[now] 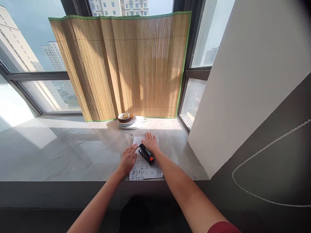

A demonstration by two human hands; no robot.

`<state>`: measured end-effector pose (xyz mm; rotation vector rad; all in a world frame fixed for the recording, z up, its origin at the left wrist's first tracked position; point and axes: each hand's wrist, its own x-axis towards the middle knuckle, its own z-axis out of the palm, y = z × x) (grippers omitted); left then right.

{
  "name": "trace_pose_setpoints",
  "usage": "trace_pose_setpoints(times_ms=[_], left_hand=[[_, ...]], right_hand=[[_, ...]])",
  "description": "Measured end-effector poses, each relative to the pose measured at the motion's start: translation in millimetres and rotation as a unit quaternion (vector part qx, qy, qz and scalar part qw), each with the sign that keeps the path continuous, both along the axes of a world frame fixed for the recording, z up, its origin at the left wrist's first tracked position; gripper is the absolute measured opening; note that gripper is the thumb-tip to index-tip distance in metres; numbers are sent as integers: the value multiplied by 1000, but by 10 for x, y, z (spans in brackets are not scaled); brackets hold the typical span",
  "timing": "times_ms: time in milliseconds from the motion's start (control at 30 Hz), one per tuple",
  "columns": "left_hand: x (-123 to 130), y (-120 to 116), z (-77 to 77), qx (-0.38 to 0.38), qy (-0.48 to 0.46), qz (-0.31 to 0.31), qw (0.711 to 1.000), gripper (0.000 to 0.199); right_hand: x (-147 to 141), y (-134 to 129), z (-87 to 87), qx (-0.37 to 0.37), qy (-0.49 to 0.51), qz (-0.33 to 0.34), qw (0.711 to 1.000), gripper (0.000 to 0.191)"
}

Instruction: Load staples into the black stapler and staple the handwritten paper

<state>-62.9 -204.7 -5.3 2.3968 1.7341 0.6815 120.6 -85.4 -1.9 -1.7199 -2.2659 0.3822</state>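
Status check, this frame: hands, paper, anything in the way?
Left hand open at left edge of paper; right hand spread on its upper right. Black stapler lying on paper, between hands. Plates beyond, seemingly not in the way.

From my remote station I record a grey, glossy windowsill (85,158), sunlit in patches. Handwritten paper (139,170) lies along its front edge; a stack of dishes (126,124) stands toward its back edge.

The one camera sits on the person's head, facing forward and down — left hand (128,159) and right hand (151,143) fairly near, the windows (29,45) farther off.
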Motion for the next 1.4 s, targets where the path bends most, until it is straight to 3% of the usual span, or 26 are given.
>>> trace_pose_setpoints(times_ms=[100,267,433,567,667,733,800,900,1033,1133,1267,1400], left_hand=[[234,8,-31,-53,48,2,997,50],[253,-32,9,-55,83,3,995,49],[270,-58,73,-48,93,12,994,48],[276,-57,102,-57,90,11,994,48],[258,-53,123,-67,76,8,995,50],[244,-53,136,-65,58,4,996,52],[235,-57,143,-58,35,2,998,53],[224,-61,129,-55,2,1,998,52],[196,-43,67,-67,-23,4,997,58],[171,-22,29,-75,-17,-6,997,67],[161,-8,9,-76,-8,-8,997,77],[155,4,-11,-69,-34,2,997,79]], right_hand=[[58,-9,0,4,2,14,1000,72],[465,-148,12,-18,-14,78,997,73],[941,-462,-39,-19,-26,155,987,70],[1126,-758,-48,13,-1,134,991,60],[1072,-985,29,81,99,82,988,46],[938,-1138,102,123,189,72,972,42],[765,-1274,165,134,234,80,960,48],[557,-1394,218,114,205,85,968,62],[552,-1336,251,92,189,92,973,42],[668,-1164,267,106,224,80,966,42],[796,-969,211,66,271,109,954,41],[890,-988,100,163,314,83,932,28]])
